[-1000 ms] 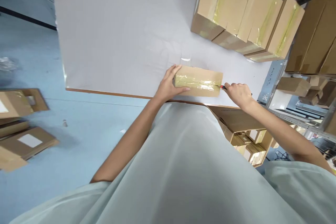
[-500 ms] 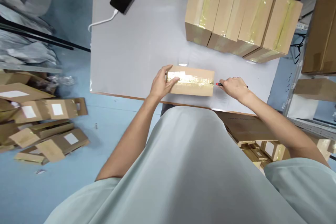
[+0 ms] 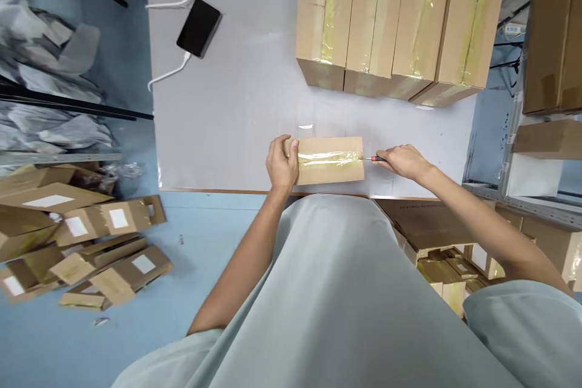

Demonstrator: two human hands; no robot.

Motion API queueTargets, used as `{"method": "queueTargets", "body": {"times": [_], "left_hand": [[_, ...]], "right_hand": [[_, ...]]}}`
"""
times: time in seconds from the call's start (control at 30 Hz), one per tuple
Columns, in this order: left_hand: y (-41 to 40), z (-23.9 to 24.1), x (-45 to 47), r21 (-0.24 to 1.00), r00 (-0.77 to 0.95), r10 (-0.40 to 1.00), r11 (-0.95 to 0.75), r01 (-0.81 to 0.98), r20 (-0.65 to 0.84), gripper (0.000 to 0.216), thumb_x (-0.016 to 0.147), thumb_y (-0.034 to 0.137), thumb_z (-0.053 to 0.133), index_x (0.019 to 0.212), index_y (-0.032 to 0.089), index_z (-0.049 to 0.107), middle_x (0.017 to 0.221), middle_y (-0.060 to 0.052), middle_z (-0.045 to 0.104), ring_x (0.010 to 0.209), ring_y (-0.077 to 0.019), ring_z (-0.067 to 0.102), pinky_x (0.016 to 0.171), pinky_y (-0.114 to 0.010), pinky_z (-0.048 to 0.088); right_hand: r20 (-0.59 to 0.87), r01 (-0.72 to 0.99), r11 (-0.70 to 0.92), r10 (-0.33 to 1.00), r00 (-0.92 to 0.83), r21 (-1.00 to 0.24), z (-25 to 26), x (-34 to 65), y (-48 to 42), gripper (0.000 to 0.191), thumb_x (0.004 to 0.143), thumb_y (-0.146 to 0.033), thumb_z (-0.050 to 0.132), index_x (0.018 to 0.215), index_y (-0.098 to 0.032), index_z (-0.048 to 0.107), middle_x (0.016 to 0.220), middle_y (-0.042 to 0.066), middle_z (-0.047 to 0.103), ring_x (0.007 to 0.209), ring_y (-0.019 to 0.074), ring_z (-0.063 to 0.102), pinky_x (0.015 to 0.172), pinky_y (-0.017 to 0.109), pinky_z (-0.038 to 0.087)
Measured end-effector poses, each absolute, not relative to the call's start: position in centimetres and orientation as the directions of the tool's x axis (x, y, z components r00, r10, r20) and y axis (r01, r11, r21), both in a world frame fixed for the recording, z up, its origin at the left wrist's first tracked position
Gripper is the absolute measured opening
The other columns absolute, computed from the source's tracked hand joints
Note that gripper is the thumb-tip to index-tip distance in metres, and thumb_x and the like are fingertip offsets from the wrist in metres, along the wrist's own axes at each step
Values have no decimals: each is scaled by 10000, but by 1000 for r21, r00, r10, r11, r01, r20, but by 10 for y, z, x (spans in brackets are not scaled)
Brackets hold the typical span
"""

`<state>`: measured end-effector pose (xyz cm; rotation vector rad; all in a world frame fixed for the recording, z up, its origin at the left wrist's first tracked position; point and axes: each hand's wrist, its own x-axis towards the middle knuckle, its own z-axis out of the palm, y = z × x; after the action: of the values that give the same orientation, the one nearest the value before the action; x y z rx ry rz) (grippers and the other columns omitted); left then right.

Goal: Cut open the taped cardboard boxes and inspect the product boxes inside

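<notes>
A small cardboard box [image 3: 327,174] lies on the table near its front edge, with shiny yellowish tape along its top. My left hand [image 3: 282,163] grips the box's left end, thumb on the upper face and fingers round the far side. In my right hand [image 3: 402,162] is a thin-shafted tool [image 3: 375,159] with a red and black handle, like a screwdriver. Its metal tip meets the right end of the box at the tape line. My right fingers are wrapped round the handle and hide most of it.
Several taped cardboard boxes [image 3: 325,24] stand in a row at the back right of the table [image 3: 227,115]. A black phone [image 3: 199,27] with a white cable lies at the back left. Opened cartons [image 3: 131,273] cover the floor at left; shelving [image 3: 541,209] stands at right.
The view has shifted. My left thumb has drawn back from the tape toward the box's left end. The box has turned slightly, and the tool stays at its right end.
</notes>
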<state>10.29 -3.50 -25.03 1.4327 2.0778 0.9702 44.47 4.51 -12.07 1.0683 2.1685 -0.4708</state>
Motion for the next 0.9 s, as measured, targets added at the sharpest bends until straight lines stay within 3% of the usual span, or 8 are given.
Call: {"method": "queueTargets", "body": {"times": [0.33, 0.47, 0.67, 0.73, 0.8, 0.9], "left_hand": [[-35, -250, 104, 728, -377, 926, 246, 639, 18, 431, 1153, 596, 493, 1319, 246, 681, 1360, -136, 760, 1296, -304, 719, 1162, -433, 543], [-34, -250, 104, 739, -381, 925, 259, 622, -4, 363, 1139, 524, 531, 1314, 245, 683, 1365, -139, 761, 1301, -315, 711, 1165, -443, 528], [-34, -253, 95, 763, -390, 921, 250, 596, 3, 369, 1123, 545, 554, 1287, 250, 704, 1339, -126, 783, 1276, -307, 726, 1144, -431, 539], [-36, -256, 80, 773, -385, 923, 252, 582, -11, 395, 1131, 555, 528, 1296, 248, 712, 1323, -120, 797, 1249, -299, 741, 1134, -427, 546], [-39, -259, 59, 772, -387, 922, 257, 581, -16, 438, 1143, 561, 478, 1308, 239, 726, 1317, -127, 805, 1247, -301, 746, 1140, -436, 548], [-44, -265, 27, 738, -419, 908, 294, 607, -17, 531, 1148, 570, 415, 1359, 216, 750, 1351, -168, 792, 1307, -337, 728, 1192, -485, 527]], "right_hand": [[-586, 768, 588, 538, -606, -254, -174, 465, 52, 365, 1227, -468, 445, 1276, -242, 727, 1204, 102, 863, 1039, 267, 786, 714, 311, 369], [-571, 791, 566, 578, -583, -234, -181, 460, 44, 358, 1227, -466, 455, 1286, -238, 724, 1208, 113, 864, 1054, 271, 789, 706, 305, 364], [-529, 833, 523, 662, -530, -179, -164, 481, 30, 419, 1219, -518, 428, 1200, -246, 745, 1144, 112, 866, 972, 269, 797, 651, 308, 312], [-440, 881, 392, 764, -472, -265, -169, 492, 22, 481, 1199, -582, 418, 1142, -241, 753, 1066, 114, 865, 920, 266, 795, 666, 300, 368], [-366, 881, 144, 870, -330, -451, -183, 491, 11, 600, 1157, -697, 386, 1101, -224, 750, 986, 115, 858, 781, 248, 772, 663, 297, 442], [-409, 579, -276, 906, -111, -767, -212, 458, -7, 861, 1020, -930, 320, 1166, -187, 729, 1061, 138, 867, 530, 181, 648, 578, 317, 522]]}}
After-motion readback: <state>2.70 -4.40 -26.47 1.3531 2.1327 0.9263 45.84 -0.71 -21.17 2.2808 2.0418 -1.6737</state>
